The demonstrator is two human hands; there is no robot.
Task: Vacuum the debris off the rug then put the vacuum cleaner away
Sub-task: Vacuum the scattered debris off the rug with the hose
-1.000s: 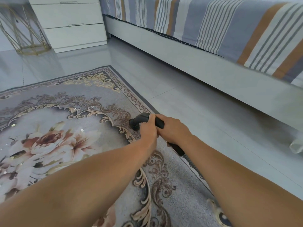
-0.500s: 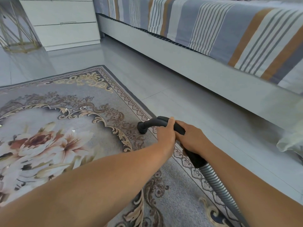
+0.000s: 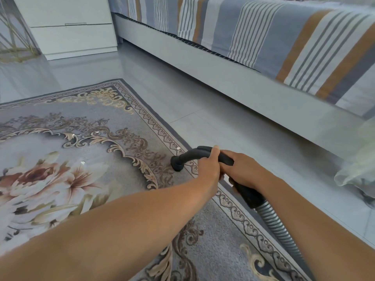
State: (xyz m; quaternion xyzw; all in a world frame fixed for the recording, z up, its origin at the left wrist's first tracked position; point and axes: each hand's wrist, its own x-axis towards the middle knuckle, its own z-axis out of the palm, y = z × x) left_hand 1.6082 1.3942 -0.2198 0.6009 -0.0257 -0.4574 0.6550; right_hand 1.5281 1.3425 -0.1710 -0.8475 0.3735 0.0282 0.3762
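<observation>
I have the left hand (image 3: 209,169) and right hand (image 3: 243,173) both gripping the vacuum handle (image 3: 188,157), its mouth on the rug (image 3: 101,151). I could sweep past the white flecks (image 3: 178,148) (small, scattered), or suction could drag the rug's edge.

I see the vacuum handle (image 3: 192,155) with its mouth on the rug's (image 3: 113,191) right border. My left hand (image 3: 209,169) grips ahead of my right hand (image 3: 243,171), and the hose (image 3: 278,226) runs back right. Debris (image 3: 82,162) lies left of the mouth. The bed (image 3: 263,37) is to the right, across the floor (image 3: 223,118); the drawers (image 3: 71,27) stand behind the rug.
</observation>
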